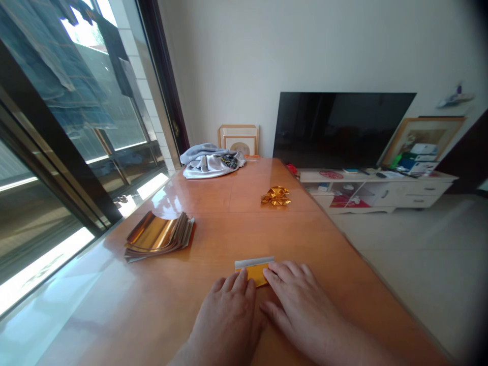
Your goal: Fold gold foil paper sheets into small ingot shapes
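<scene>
A small gold paper [257, 274] with a pale strip along its far edge lies flat on the wooden table [213, 234]. My left hand [229, 310] rests palm down on its left part, fingers stretched forward. On its right edge lie the fingertips of my right hand [297, 300], with the thumb apart and nearer to me. Farther left sits a curved stack of gold sheets [160, 236]. A crumpled or folded gold foil piece [276, 195] stands toward the table's far right.
Grey cloth [211, 161] is heaped at the table's far end, before framed pictures [240, 140]. A black television [339, 129] stands on a white cabinet [400, 195] beyond the right edge. Glass doors [114, 107] line the left.
</scene>
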A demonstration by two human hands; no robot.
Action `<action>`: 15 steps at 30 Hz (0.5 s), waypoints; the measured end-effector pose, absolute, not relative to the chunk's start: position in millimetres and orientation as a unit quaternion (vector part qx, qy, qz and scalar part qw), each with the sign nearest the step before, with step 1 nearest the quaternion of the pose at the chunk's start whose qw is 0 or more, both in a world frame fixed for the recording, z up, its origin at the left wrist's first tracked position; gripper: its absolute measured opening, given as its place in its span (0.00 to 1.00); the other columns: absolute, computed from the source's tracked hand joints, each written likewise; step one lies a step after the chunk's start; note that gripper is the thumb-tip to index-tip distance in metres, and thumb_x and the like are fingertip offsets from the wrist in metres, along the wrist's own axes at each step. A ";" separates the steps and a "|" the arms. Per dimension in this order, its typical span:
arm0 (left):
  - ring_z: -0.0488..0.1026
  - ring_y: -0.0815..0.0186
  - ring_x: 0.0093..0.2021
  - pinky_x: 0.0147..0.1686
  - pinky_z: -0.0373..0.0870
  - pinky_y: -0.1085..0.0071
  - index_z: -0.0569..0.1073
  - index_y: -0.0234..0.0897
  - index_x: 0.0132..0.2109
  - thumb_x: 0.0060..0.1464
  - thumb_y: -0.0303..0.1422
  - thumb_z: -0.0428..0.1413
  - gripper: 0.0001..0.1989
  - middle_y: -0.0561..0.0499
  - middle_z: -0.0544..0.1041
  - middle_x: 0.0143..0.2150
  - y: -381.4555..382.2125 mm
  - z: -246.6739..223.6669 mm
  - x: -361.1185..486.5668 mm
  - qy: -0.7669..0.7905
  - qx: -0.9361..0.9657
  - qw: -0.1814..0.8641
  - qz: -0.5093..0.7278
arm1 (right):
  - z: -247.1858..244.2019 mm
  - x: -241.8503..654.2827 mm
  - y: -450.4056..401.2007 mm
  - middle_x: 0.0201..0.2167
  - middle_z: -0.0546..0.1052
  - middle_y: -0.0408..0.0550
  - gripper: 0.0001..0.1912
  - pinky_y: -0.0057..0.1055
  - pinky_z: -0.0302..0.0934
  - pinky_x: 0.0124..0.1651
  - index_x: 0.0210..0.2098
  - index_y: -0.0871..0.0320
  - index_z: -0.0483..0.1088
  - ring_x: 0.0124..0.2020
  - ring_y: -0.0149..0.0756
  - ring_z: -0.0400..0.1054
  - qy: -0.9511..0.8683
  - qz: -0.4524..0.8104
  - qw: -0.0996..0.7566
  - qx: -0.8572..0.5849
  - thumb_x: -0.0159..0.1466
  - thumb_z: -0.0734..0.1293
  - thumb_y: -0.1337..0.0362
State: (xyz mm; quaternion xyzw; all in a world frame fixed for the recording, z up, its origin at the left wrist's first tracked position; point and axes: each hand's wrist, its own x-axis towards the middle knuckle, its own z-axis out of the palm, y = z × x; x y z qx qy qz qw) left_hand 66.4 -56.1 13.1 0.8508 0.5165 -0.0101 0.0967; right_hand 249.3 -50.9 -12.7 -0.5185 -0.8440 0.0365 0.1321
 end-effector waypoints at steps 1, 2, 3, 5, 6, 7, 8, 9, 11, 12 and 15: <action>0.66 0.49 0.62 0.59 0.64 0.50 0.73 0.37 0.56 0.63 0.37 0.48 0.19 0.38 0.70 0.62 -56.5 13.8 66.8 0.517 0.851 0.094 -0.010 | -11.6 249.3 -51.1 0.58 0.74 0.52 0.20 0.51 0.57 0.59 0.57 0.55 0.71 0.57 0.51 0.65 -0.843 0.040 0.131 -0.521 0.66 0.67 0.58; 0.66 0.49 0.61 0.58 0.65 0.50 0.73 0.37 0.56 0.63 0.38 0.48 0.19 0.38 0.71 0.61 -57.0 14.6 67.2 0.517 0.851 0.092 -0.011 | -10.7 249.4 -51.2 0.58 0.74 0.52 0.21 0.51 0.57 0.59 0.57 0.55 0.71 0.57 0.51 0.64 -0.841 0.044 0.130 -0.524 0.66 0.67 0.58; 0.67 0.49 0.61 0.57 0.65 0.50 0.73 0.37 0.56 0.63 0.38 0.48 0.19 0.38 0.72 0.60 -57.4 15.3 67.5 0.517 0.851 0.089 -0.011 | -9.9 249.5 -51.2 0.58 0.74 0.52 0.21 0.51 0.57 0.60 0.57 0.55 0.71 0.57 0.51 0.64 -0.838 0.048 0.130 -0.527 0.66 0.67 0.58; 0.68 0.49 0.59 0.55 0.66 0.50 0.73 0.38 0.55 0.63 0.38 0.48 0.19 0.38 0.73 0.58 -57.9 16.1 67.5 0.515 0.853 0.083 -0.008 | -8.8 249.6 -50.9 0.58 0.73 0.52 0.21 0.50 0.57 0.60 0.57 0.56 0.71 0.57 0.51 0.64 -0.834 0.053 0.133 -0.533 0.66 0.67 0.58; 0.68 0.49 0.59 0.55 0.66 0.50 0.74 0.38 0.55 0.63 0.38 0.48 0.19 0.39 0.73 0.58 -57.9 16.3 67.1 0.514 0.854 0.080 -0.006 | -8.3 249.7 -50.7 0.58 0.74 0.52 0.21 0.50 0.57 0.60 0.57 0.56 0.71 0.57 0.51 0.64 -0.832 0.054 0.135 -0.536 0.65 0.67 0.59; 0.68 0.49 0.59 0.55 0.66 0.50 0.73 0.38 0.55 0.63 0.38 0.48 0.19 0.39 0.73 0.58 -57.8 16.4 66.6 0.513 0.855 0.078 -0.004 | -8.0 249.8 -50.5 0.57 0.74 0.52 0.20 0.50 0.57 0.60 0.56 0.55 0.71 0.56 0.51 0.64 -0.830 0.054 0.137 -0.538 0.65 0.67 0.59; 0.68 0.49 0.59 0.55 0.66 0.50 0.73 0.38 0.55 0.63 0.38 0.48 0.19 0.39 0.72 0.59 -57.6 16.4 65.9 0.511 0.856 0.078 -0.003 | -7.8 249.8 -50.5 0.57 0.74 0.51 0.19 0.50 0.57 0.59 0.55 0.55 0.72 0.56 0.50 0.64 -0.828 0.054 0.138 -0.540 0.65 0.67 0.60; 0.68 0.50 0.59 0.55 0.66 0.50 0.73 0.39 0.55 0.63 0.38 0.48 0.19 0.39 0.72 0.59 -57.4 16.4 65.2 0.510 0.856 0.078 -0.003 | -7.7 249.8 -50.5 0.56 0.74 0.51 0.19 0.49 0.57 0.59 0.55 0.55 0.72 0.55 0.50 0.64 -0.828 0.054 0.139 -0.541 0.65 0.67 0.61; 0.68 0.50 0.58 0.55 0.65 0.50 0.74 0.39 0.55 0.62 0.39 0.48 0.19 0.39 0.72 0.59 -57.0 16.8 64.2 0.511 0.856 0.080 -0.002 | -8.0 249.9 -50.7 0.55 0.75 0.50 0.17 0.49 0.57 0.59 0.53 0.55 0.73 0.54 0.49 0.64 -0.828 0.051 0.139 -0.541 0.65 0.67 0.62; 0.68 0.50 0.58 0.55 0.65 0.50 0.74 0.39 0.55 0.62 0.39 0.48 0.19 0.39 0.73 0.58 -56.9 17.1 63.9 0.512 0.855 0.082 -0.003 | -8.4 250.0 -50.8 0.55 0.75 0.50 0.16 0.49 0.57 0.59 0.52 0.54 0.73 0.54 0.49 0.65 -0.830 0.048 0.138 -0.539 0.65 0.67 0.62; 0.68 0.49 0.58 0.55 0.65 0.49 0.74 0.38 0.54 0.62 0.40 0.49 0.19 0.38 0.72 0.58 -57.0 18.6 64.0 0.517 0.852 0.083 -0.004 | -10.0 250.7 -51.0 0.54 0.75 0.50 0.15 0.49 0.56 0.58 0.51 0.54 0.74 0.54 0.49 0.65 -0.835 0.042 0.137 -0.532 0.66 0.66 0.61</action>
